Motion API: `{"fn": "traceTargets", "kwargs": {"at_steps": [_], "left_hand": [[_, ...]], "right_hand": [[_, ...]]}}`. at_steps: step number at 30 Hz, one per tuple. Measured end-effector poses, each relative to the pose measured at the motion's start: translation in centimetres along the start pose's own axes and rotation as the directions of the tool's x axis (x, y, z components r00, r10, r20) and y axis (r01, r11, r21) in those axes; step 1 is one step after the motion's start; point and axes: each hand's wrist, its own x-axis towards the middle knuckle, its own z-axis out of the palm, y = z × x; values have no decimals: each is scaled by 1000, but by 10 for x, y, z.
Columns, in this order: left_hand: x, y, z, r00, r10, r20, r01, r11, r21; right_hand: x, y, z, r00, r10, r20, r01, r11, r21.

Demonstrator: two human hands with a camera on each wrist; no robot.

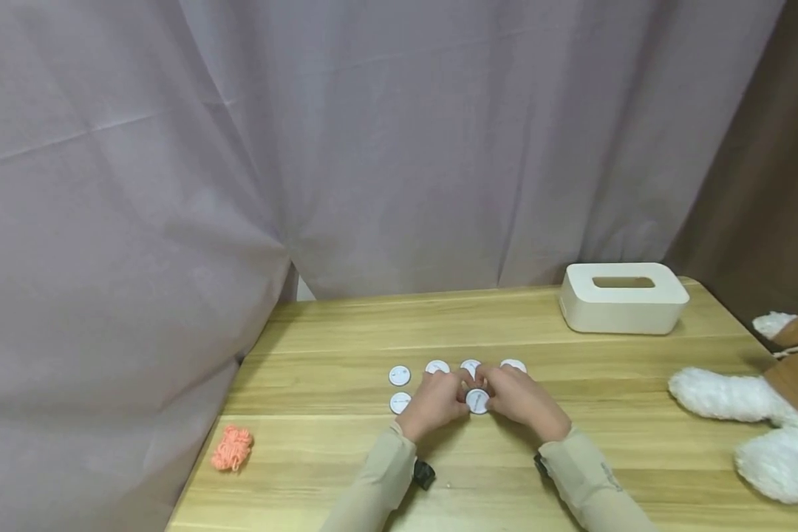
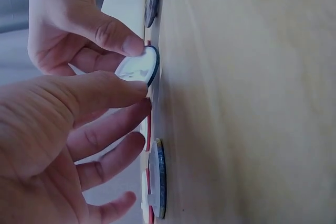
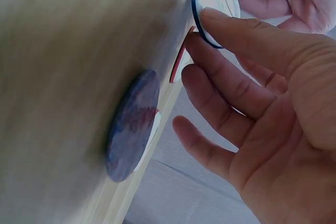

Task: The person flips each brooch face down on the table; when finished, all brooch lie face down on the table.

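Note:
Thumb and fingers of my left hand [image 1: 434, 400] and my right hand [image 1: 520, 397] pinch opposite edges of a round pin badge [image 1: 477, 401]. Its white back, with a pin, faces up, and the right wrist view shows a dark rim on this badge [image 3: 215, 3]. Behind the hands lie more badges in a row, among them a left-end badge [image 1: 400, 375] and a right-end badge [image 1: 513, 364], partly covered by the fingers. Left of my left hand is another white-backed badge [image 1: 400, 402]. A badge with a dark patterned face [image 3: 134, 127] appears beside my right hand in the right wrist view.
A white tissue box [image 1: 625, 303] stands at the back right of the wooden table [image 1: 319, 473]. Orange yarn [image 1: 233, 448] lies near the left edge. A white and brown plush toy [image 1: 725, 395] lies at the right. Grey curtain [image 1: 399, 148] hangs behind the table.

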Motion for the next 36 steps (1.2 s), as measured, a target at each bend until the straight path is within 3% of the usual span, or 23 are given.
{"fn": "traceTargets", "kwargs": {"at_steps": [7,13,21,28,36], "left_hand": [[-1,4,1,998,-67,19,66,998,17],[-2,6,2,998,-59,32,56,996,76],[-5,6,0,997,-58,57,53,995,84],[-3,13,-3,996,-63,62,58,995,78],[1,20,-10,997,-50,66,47,998,53]], "right_hand": [[0,0,5,1000,-11,9,11,999,-49],[1,1,7,1000,-6,25,8,998,-66],[3,0,9,999,-32,37,35,997,-72],[-6,2,-2,999,-51,12,52,997,-57],[-20,8,-22,1000,0,8,0,999,-46]]}}
